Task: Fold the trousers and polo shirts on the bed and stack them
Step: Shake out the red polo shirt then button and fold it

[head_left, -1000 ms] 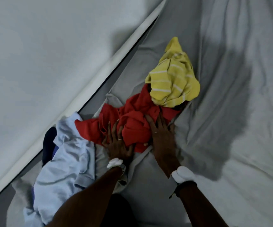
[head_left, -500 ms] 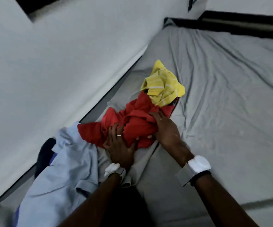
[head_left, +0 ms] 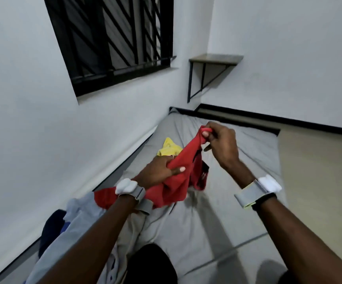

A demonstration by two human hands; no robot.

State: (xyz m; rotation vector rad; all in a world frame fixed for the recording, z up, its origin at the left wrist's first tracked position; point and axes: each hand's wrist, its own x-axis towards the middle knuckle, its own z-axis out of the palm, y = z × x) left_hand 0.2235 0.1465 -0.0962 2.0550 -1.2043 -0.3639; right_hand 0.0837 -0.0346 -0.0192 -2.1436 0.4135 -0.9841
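Observation:
A red polo shirt hangs crumpled above the grey bed sheet. My left hand grips a fold of it low down, thumb on top of the cloth. My right hand pinches its upper edge and holds it higher, so the shirt stretches between the two hands. Behind the red shirt a yellow striped shirt lies bunched on the bed, mostly hidden. A pale blue garment lies under my left forearm, with a dark blue one beside it near the wall.
The bed runs along a white wall with a barred window. A small wall shelf is fixed in the far corner. Beige floor lies to the right of the bed. A beige garment lies below the red shirt.
Both hands have lifted the red shirt off the pile. The right hand rose up and away with its edge. The camera tilted up, bringing the window and the shelf into view.

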